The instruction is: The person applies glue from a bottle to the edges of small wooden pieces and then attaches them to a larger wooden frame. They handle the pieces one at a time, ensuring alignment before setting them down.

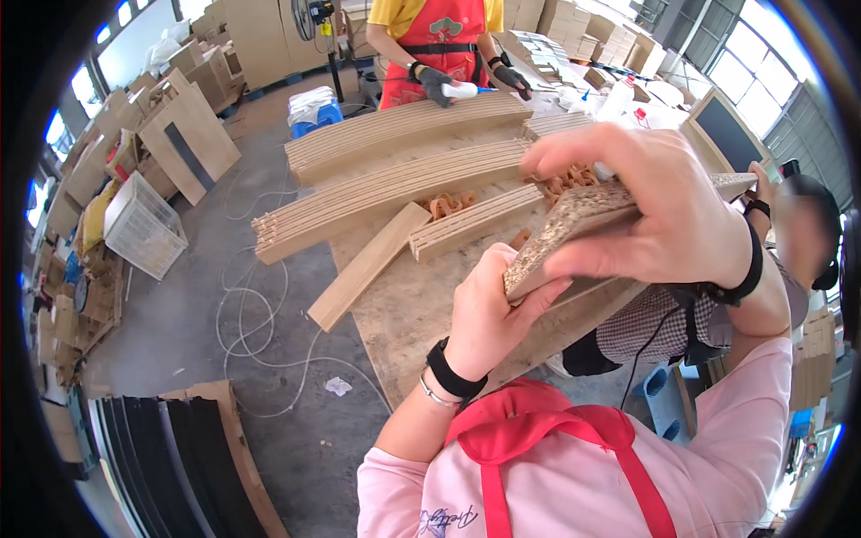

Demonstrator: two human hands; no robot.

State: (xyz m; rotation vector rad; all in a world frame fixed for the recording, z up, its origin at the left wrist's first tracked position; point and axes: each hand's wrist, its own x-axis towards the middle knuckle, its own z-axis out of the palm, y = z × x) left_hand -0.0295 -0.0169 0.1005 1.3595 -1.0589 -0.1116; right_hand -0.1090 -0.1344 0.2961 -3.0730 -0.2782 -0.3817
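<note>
Both my hands grip a chipboard panel [558,235] raised in front of me, tilted, with its speckled raw edge toward me. My left hand [499,312] pinches the near lower corner between thumb and fingers. Farther along, my right hand [668,211] clasps it, with the thumb below and the fingers arched over the top; the fingertips are partly hidden. The panel's other end shows beyond my right wrist, beside another person's hand [764,184]. Under and beyond the panel are a short stack of wooden strips [475,224] and curly brown pieces [570,182] on the worktable [381,309].
Long stacked strips [386,193] and another stack [404,134] lie across the table. A loose plank [372,266] overhangs its left edge. Opposite, a gloved person in a red apron holds a white bottle [462,91]. Pale hose [260,336] loops on the floor; a white crate [148,224] stands left.
</note>
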